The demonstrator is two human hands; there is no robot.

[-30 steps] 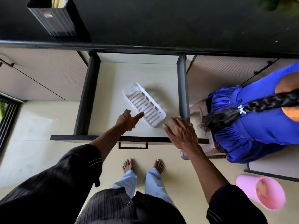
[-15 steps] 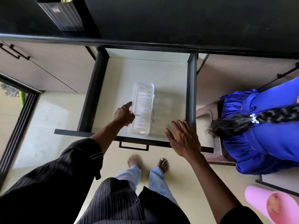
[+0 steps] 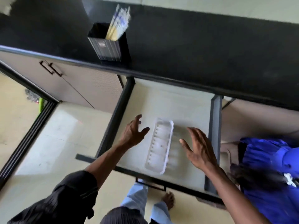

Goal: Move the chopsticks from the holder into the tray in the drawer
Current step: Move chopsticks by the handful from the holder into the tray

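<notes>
Flanking a white slotted tray (image 3: 159,145), both hands hover empty over the open drawer (image 3: 178,102). Left hand (image 3: 133,132), at the tray's 9 o'clock, has fingers spread and touches nothing. Right hand (image 3: 199,150), at the tray's 3 o'clock, is likewise splayed, palm toward the tray. Chopsticks (image 3: 118,24) stand tilted in a dark ribbed holder (image 3: 107,47) on the black countertop (image 3: 194,46), at 11 o'clock from the tray. Motion blur softens all detail.

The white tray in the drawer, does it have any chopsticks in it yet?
Empty, it seems. The tray shows only its white ribbed bottom, though blurred, and the chopsticks stand in the holder on the counter.
</notes>
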